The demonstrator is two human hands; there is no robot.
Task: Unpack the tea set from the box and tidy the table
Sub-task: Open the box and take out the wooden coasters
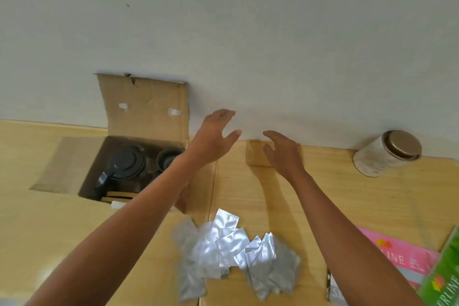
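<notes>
Reaching forward over the wooden desk, you keep both hands in the air with fingers relaxed and spread, and neither one grasps anything: your left hand is just right of the open cardboard box, your right hand is near the wall. Inside the box stand a dark teapot and a dark cup. A pile of silver sachets lies between your forearms, and a round tin lies tilted at the far right.
</notes>
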